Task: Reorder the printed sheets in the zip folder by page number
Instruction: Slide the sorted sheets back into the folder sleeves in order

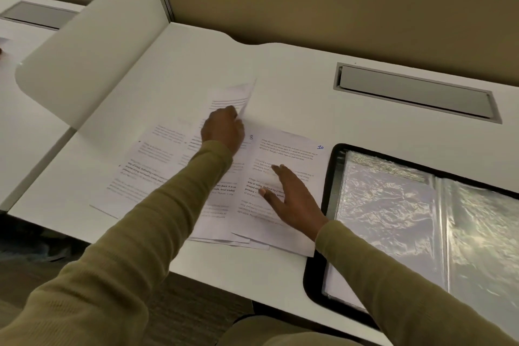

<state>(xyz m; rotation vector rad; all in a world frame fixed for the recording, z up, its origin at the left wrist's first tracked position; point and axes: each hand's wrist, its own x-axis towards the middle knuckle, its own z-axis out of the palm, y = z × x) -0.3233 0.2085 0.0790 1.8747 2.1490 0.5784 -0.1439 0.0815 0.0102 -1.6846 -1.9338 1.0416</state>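
My head camera looks down at a white tabletop (196,64). A pile of printed sheets (157,154) lies spread out in the middle of it, some on top of others.

My left hand (223,132) reaches out over the pile. Its fingers (233,116) are curled and clamped on the edge of one raised sheet (238,95). That sheet bends up off the pile. It is blurry, so I cannot read it.

My right hand (292,199) lies flat on the sheet marked 10 (297,154). The fingers of this hand are straight and a little apart, and they press the paper down. The 10 is written in blue in the top right corner. Just to the left of it peeks the sheet marked 8 (247,149), right beside my left hand.

The zip folder (317,275) lies open on the right side of the tabletop, just beside the pile. The near corner of the sheet marked 10 touches its black edge. Inside the folder are clear plastic pockets (393,219), shiny and wrinkled. My right sleeve (393,275) covers part of the folder, and my left sleeve (140,247) crosses the pile.

A grey flap (415,93) is set into the tabletop behind the folder. A white side panel (92,45) stands on the left.
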